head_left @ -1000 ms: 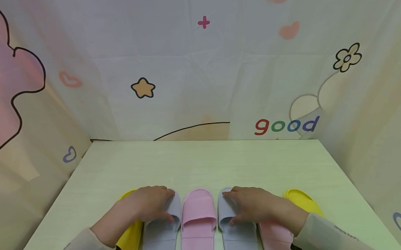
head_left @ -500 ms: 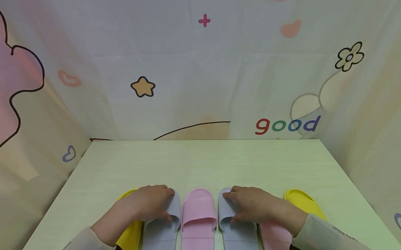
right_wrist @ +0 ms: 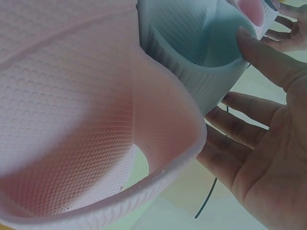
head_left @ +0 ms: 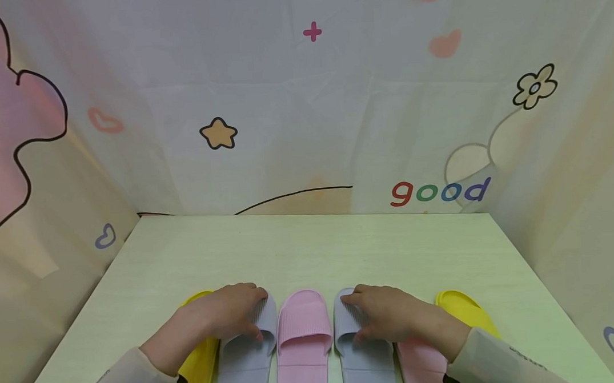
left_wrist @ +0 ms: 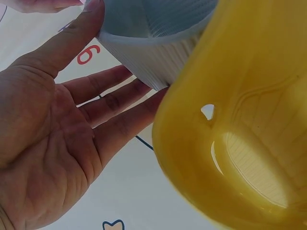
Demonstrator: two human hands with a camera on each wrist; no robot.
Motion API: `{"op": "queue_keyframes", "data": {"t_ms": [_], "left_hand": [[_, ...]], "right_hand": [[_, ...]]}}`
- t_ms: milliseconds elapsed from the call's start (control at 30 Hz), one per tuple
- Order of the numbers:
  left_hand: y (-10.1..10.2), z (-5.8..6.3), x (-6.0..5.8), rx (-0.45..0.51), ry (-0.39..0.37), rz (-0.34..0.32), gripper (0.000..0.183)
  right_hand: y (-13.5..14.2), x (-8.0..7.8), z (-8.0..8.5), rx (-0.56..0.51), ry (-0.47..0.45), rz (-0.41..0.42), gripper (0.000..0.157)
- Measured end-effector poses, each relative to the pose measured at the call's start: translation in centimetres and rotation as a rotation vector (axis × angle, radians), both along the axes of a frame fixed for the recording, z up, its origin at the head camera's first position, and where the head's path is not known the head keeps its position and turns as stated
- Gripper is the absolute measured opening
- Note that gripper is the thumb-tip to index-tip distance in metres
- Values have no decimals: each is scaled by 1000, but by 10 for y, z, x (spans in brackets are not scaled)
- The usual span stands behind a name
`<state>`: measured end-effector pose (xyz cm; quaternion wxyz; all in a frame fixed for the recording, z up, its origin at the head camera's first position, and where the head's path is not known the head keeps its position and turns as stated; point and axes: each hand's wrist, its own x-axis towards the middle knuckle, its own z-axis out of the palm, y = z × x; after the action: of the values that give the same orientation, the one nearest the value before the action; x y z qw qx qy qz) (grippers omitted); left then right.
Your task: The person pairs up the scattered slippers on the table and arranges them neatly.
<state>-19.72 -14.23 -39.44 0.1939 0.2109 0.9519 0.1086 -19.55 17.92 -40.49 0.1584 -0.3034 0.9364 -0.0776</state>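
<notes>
Slippers lie side by side along the table's near side. My left hand [head_left: 232, 312] rests over the strap of the left grey slipper [head_left: 243, 371]. Its thumb is at the strap's opening, and its fingers reach toward the toe. My right hand [head_left: 389, 313] lies likewise on the right grey slipper [head_left: 368, 366], thumb at the strap edge. In both wrist views the fingers are fairly straight and spread against the ribbed strap, palms facing inward. Between the hands is a pink slipper [head_left: 302, 323]. Both grey straps are partly hidden by the hands.
Outside the left hand lies a yellow slipper [head_left: 198, 367]. Under the right forearm is another pink slipper [head_left: 422, 366], partly covered, with a yellow slipper [head_left: 463, 307] beyond it. A printed curtain [head_left: 293, 100] encloses the pale table [head_left: 309, 248] at the back and sides.
</notes>
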Motion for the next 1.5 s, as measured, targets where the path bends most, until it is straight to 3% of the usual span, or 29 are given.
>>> {"op": "queue_keyframes", "data": {"t_ms": [1500], "left_hand": [[2, -2, -11, 1, 4, 2, 71]], "right_hand": [[-4, -7, 1, -6, -14, -53, 76]]}}
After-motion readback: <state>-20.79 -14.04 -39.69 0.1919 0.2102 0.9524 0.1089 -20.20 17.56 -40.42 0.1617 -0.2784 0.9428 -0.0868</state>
